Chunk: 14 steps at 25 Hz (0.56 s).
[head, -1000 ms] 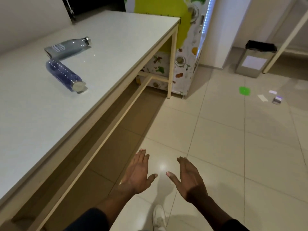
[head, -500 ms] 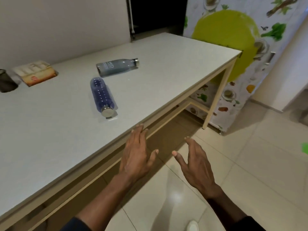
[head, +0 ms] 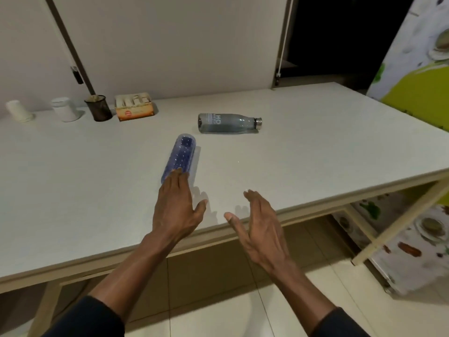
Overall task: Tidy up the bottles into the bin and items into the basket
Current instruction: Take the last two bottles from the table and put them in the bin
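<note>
Hands over near edge of white surface (head: 73,190), both w/ fingers spread and nothing gripped. Left hand (head: 176,207) palm-down, fingers straight, pointing toward 12 o'clock; its fingertips (head: 178,172) overlap near end of blue bottle (head: 182,154), can't tell if touching or just above it. Right hand (head: 258,227) at 3 o'clock of left, a gap between them, palm turned inward, thumb out toward left hand, holding nothing, hovering at surface edge.

Blue bottle lies on its side, translucent w/ dotted texture, long axis running roughly 12 to 6 o'clock, far end rounded. Near end hidden by left hand.

Grey bottle (head: 228,122) also on its side, at approx 1 o'clock from blue bottle, apart from it, lying crosswise; metal cap (head: 258,122) points toward 3 o'clock, white lettering on body near its base.

Back of surface, 10–11 o'clock, along the wall: stack of white cups (head: 18,111), white cup (head: 64,109) upside down, dark mesh holder (head: 98,108), and an orange-fronted box (head: 133,107) w/ pale items inside, all in a row, well apart from both bottles.

Patterned cabinet (head: 413,69) w/ green and food prints stands at 2–3 o'clock past surface end. Tiled floor (head: 218,312) below.
</note>
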Each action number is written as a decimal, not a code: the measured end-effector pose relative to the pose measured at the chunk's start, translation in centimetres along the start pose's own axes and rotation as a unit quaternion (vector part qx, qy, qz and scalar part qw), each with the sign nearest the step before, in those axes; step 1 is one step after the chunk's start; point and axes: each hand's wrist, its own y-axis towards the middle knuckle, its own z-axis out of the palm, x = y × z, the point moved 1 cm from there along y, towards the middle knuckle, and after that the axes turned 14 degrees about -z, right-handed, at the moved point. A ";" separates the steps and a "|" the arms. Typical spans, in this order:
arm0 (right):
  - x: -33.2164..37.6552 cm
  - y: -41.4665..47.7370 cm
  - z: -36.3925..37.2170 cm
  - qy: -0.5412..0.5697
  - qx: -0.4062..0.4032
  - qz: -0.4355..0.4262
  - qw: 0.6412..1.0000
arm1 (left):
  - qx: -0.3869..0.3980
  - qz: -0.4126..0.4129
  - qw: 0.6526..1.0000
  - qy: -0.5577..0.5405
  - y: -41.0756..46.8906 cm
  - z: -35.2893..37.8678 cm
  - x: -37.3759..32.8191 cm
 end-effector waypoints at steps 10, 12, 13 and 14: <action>-7.5 17.4 1.9 -0.017 0.019 -0.038 0.999 | 0.017 -0.108 0.994 0.012 13.5 3.5 0.3; -9.3 21.5 2.1 -0.051 0.030 -0.052 0.997 | 0.019 -0.120 0.992 0.019 15.9 4.2 0.4; -10.2 23.6 2.3 -0.069 0.034 -0.058 0.995 | 0.029 -0.129 0.991 0.024 16.9 4.3 0.6; -11.0 25.5 2.5 -0.081 0.038 -0.064 0.994 | 0.037 -0.136 0.990 0.034 17.5 4.4 0.9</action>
